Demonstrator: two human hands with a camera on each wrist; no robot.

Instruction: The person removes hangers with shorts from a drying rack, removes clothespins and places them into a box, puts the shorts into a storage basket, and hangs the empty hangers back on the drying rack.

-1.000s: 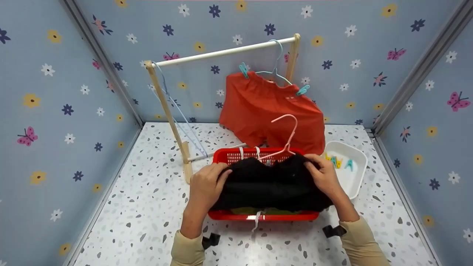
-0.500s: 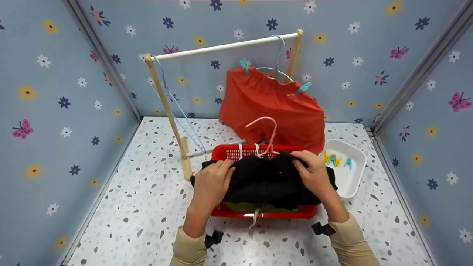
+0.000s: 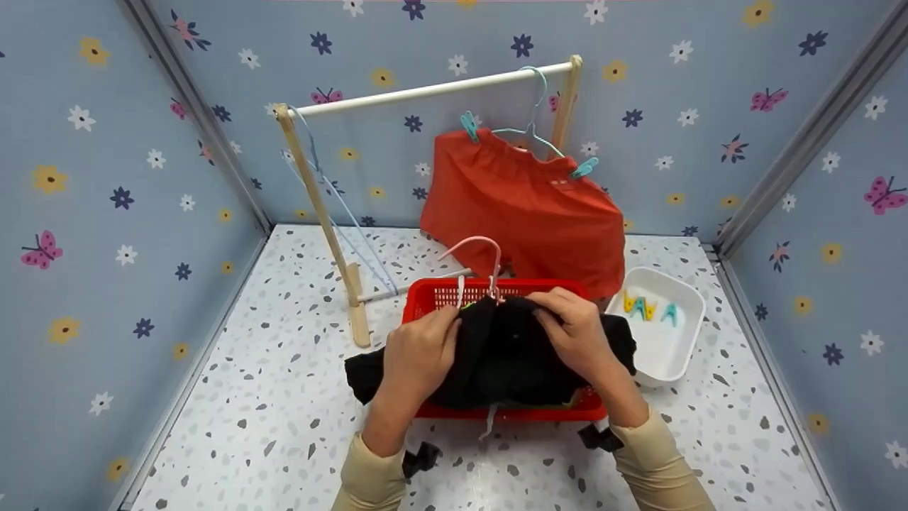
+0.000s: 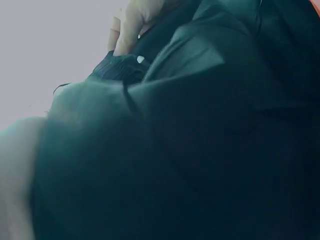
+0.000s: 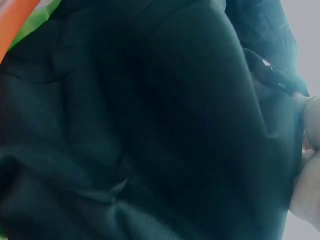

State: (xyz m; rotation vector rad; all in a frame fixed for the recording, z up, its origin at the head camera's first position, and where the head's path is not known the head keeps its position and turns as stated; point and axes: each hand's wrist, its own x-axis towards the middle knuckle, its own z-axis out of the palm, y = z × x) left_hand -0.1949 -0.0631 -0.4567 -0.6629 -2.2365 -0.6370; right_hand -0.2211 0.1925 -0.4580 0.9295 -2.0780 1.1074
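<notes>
A pair of black shorts (image 3: 507, 369) is held bunched over the red basket (image 3: 546, 414), covering most of its inside. My left hand (image 3: 422, 351) pinches the left part of the waistband, thumb toward me. On the right, my right hand (image 3: 573, 332) grips the other side of the waistband. Between the hands, a pink hanger's hook (image 3: 499, 259) sticks up from the waistband; the hanger's lower part is hidden in the cloth. The left wrist view shows fingers (image 4: 129, 32) at the gathered waistband (image 4: 120, 67). In the right wrist view, dark cloth (image 5: 165, 130) fills most of the picture.
Behind the basket stands a rack with a white rail (image 3: 433, 90), holding orange-red shorts (image 3: 525, 206) clipped to a hanger and a bare blue hanger (image 3: 347, 213) at left. A white tray (image 3: 691, 348) with yellow and teal clothespins (image 3: 669, 314) stands at right.
Both hands have drawn closer together, the right one moving left, bunching the black shorts. The pink hanger's hook has shifted left and lower, and more of its arms is now covered by cloth.
</notes>
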